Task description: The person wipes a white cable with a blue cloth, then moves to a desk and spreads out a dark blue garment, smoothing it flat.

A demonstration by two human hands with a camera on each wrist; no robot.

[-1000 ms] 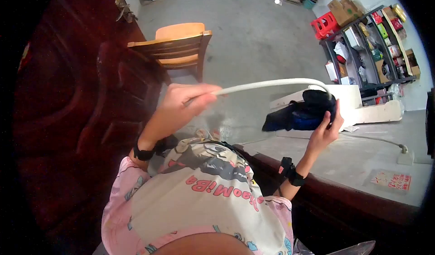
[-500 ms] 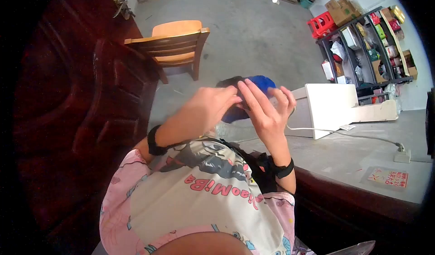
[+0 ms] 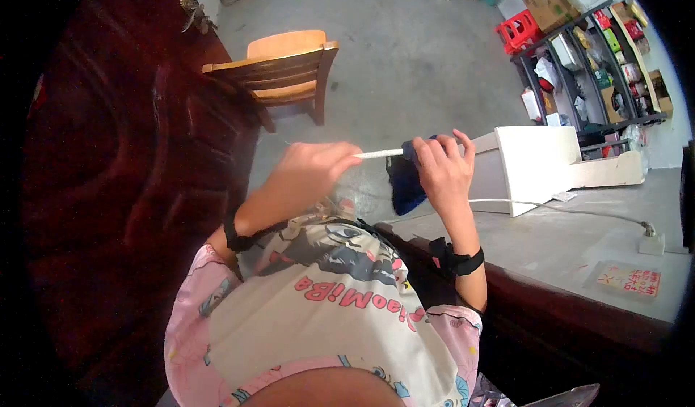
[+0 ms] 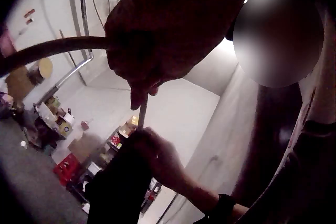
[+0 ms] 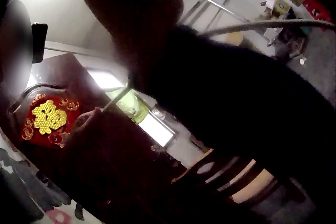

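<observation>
My left hand [image 3: 311, 172] pinches a white cord [image 3: 382, 154] that runs straight across to my right hand. My right hand [image 3: 443, 172] grips a dark blue cloth [image 3: 407, 186] around the cord, and the cloth hangs below the fingers. In the left wrist view, the cord [image 4: 58, 46] also curves away from the other side of my left hand [image 4: 163, 35]. The right wrist view shows the cloth [image 5: 252, 87] as a dark mass beneath my right hand [image 5: 136, 14], with the cord emerging on both sides.
A wooden chair [image 3: 286, 70] stands ahead to the left, beside a dark red door [image 3: 130, 154]. At right is a white cabinet [image 3: 539, 164]; a cable [image 3: 579, 210] leads to a wall socket [image 3: 651, 242]. Shelves [image 3: 594, 74] and a red stool [image 3: 519, 32] stand farther back.
The right hand with the cloth came in from the far right to meet the left hand, then moved a little right again. The exposed cord between them went from a long arc to a short stretch.
</observation>
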